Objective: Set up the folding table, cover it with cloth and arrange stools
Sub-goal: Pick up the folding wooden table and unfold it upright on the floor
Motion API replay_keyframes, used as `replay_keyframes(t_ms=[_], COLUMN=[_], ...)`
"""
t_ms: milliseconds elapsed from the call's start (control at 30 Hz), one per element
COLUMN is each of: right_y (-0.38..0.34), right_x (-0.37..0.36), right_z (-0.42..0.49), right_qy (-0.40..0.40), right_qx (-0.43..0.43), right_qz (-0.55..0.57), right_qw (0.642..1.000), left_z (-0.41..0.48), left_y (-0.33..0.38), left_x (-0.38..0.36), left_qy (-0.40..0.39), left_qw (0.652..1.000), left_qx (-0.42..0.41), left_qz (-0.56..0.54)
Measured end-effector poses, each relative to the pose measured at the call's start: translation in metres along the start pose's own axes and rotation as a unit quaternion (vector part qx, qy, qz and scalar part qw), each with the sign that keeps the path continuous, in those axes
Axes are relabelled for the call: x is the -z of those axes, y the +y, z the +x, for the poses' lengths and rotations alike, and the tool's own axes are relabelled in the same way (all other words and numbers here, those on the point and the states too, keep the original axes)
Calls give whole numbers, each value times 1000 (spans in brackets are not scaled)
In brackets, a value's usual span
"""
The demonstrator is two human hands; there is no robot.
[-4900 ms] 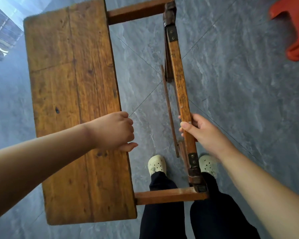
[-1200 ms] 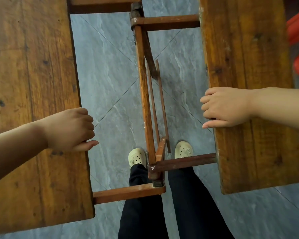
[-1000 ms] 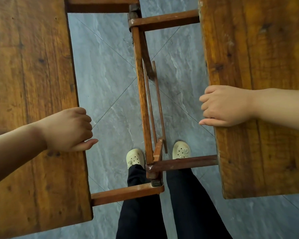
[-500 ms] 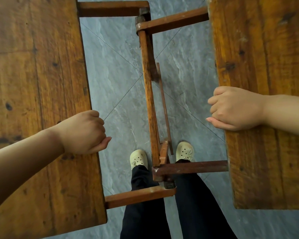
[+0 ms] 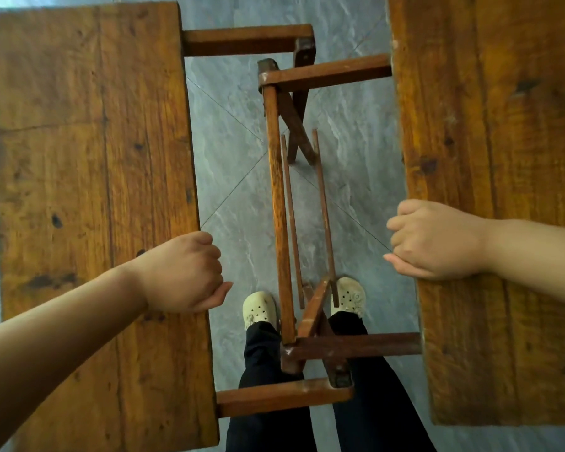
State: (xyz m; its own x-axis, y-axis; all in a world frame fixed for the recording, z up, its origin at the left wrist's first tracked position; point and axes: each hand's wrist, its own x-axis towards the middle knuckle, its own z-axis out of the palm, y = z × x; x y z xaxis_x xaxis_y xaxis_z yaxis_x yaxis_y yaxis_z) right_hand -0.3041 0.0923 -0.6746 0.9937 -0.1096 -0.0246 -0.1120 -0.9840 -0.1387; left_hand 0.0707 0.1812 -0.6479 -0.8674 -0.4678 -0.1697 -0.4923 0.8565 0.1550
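**A:** What is in view right now?

**B:** A downward view onto a folding table, half opened. Two worn, orange-brown plank leaves lie roughly level, well apart, with grey stone floor (image 5: 242, 197) showing between them. The left hand (image 5: 183, 272) is curled shut over the inner edge of the left leaf (image 5: 88, 190); the right hand (image 5: 434, 239) is closed the same way over the inner edge of the right leaf (image 5: 490, 158). Between them stands the dark wooden folding frame (image 5: 279, 207), its crossed legs and rails touching both leaves through short side bars. The person's cream perforated clogs (image 5: 260, 309) stand at its near end.

**B:** No cloth or stools are in view.

**A:** What has changed?

**B:** A few seconds ago only the left leaf was down, and the right hand gripped the upright frame. Now the right leaf is swung out, and over the last second the crossed legs have spread slightly.

**A:** And for the task?

**B:** Unfolding seems nearly done. The leaves probably must close together, though whether the frame is locked cannot be told from above.
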Motion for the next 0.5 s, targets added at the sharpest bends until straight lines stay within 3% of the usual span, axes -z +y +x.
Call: replay_keyframes(t_ms=[500], right_y=[-7], right_x=[-10], right_z=[27], right_qy=[0], right_qx=[-7], right_qz=[14], right_qw=[1000], left_z=[5], left_y=[-3], left_x=[5], left_qy=[13], left_qw=[1000], left_qx=[-5], left_qz=[-16])
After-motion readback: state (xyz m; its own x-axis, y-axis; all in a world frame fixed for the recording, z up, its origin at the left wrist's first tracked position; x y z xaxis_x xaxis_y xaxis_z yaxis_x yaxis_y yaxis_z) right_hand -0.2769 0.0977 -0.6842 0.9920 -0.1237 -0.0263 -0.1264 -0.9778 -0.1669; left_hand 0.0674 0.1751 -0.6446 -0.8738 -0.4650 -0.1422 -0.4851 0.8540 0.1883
